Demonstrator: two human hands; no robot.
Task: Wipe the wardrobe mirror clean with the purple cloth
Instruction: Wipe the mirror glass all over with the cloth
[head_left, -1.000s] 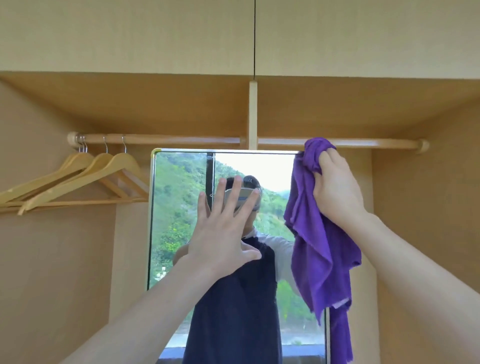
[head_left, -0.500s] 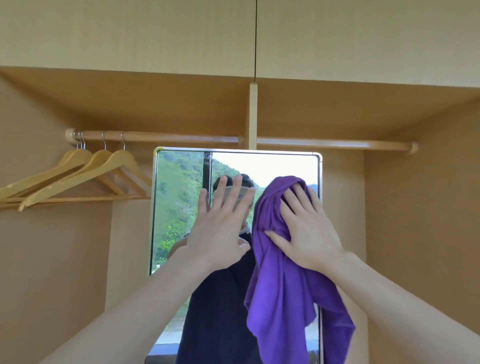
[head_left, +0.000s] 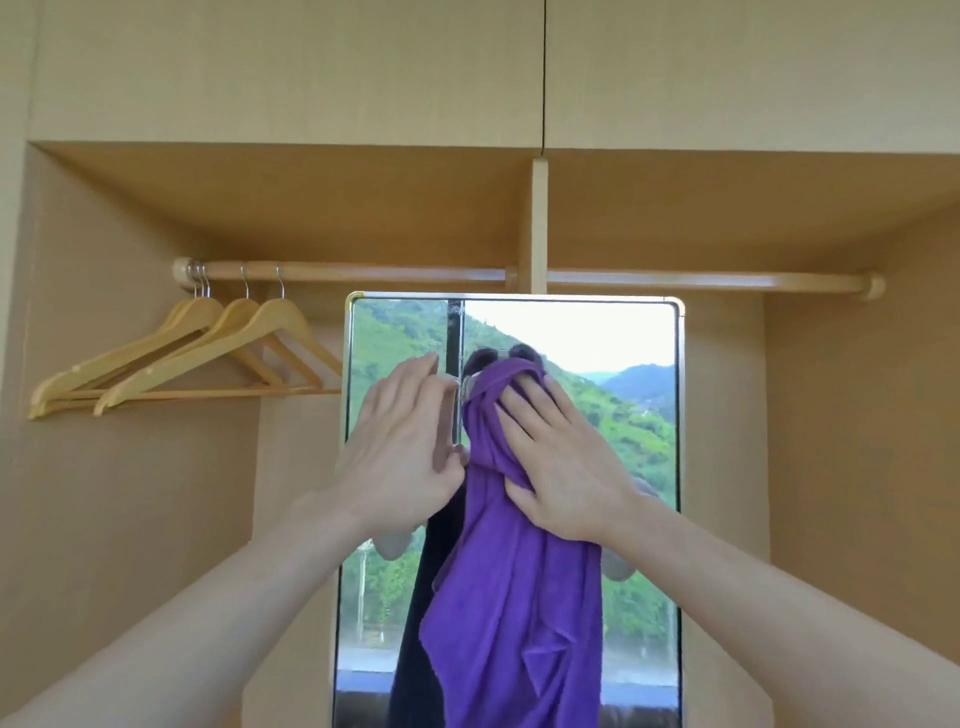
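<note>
Bare mirror (head_left: 613, 415) lies free right of the cloth (head_left: 514, 597); the rail (head_left: 363, 271) seemingly crowds its top.

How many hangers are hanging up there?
4, going by the hooks on the rod, all bunched at its left end: two overlapping hangers behind, two in front. More could be hidden behind them.
</note>
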